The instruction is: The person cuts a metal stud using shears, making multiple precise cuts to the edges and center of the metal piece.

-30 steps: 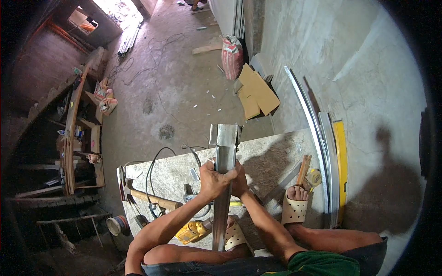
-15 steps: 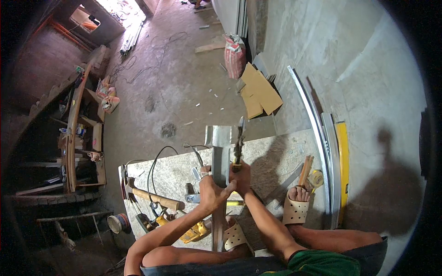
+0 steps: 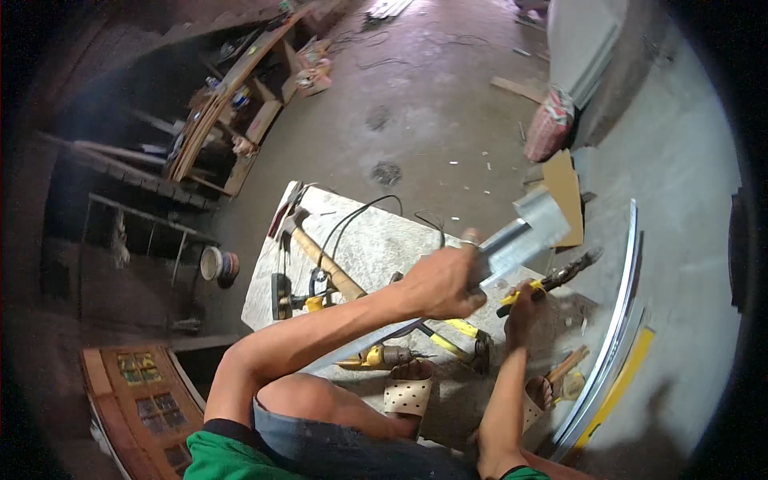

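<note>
My left hand is wrapped around a long grey metal channel. Its flared, opened-out end points up and to the right, while the other end slants down behind my left forearm. My right hand grips dark, worn tin snips by their yellow and black handle, the jaws aimed up and right, apart from the channel. Below my left hand, a hammer with a yellow and black handle and a yellow power drill lie on the white board.
A wooden-handled hammer and black cords rest on the board's left side. Along the right wall lie metal channels and a yellow level. Beyond are cardboard and a sack. A bucket stands left.
The channel has swung from upright to a slant toward the upper right, with my left hand still on it. My right hand has moved right with the snips, away from the channel. The view has turned left.
</note>
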`<state>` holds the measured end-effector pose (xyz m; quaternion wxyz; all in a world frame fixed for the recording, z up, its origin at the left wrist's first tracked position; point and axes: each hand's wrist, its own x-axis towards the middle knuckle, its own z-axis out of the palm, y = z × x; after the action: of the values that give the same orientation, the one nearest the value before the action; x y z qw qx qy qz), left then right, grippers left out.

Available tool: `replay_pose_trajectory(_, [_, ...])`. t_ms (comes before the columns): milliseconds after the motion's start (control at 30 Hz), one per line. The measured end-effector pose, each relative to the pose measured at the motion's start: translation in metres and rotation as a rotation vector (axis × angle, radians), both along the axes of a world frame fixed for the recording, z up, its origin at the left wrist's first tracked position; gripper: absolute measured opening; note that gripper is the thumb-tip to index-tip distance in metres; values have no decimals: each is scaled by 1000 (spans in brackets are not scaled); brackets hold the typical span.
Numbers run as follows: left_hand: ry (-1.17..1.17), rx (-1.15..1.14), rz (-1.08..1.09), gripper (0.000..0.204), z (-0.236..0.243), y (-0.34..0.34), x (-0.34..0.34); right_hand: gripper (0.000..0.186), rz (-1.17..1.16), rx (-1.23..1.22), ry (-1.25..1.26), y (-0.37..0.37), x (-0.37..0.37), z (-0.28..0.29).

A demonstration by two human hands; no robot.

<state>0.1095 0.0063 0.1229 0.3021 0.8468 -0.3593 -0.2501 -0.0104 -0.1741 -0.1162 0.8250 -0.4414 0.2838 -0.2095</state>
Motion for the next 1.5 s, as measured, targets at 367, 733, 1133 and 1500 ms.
replay_pose_trajectory(367, [-145,464,-387,74,-2,10,-17,26,163,-424,3,-24,-7,-66])
replay_pose_trajectory(733, [-486,345,-434,54,-69,92,-22,9,130,-359,258,-20,21,51])
replay_pose_trajectory(1133, [-341,340,-328,58,-85,90,-51,23,722,-787,372,-105,32,151])
replay_pose_trajectory(1500, [-444,71,-85,34,-103,88,-53,73,1615,-690,895,-130,-123,244])
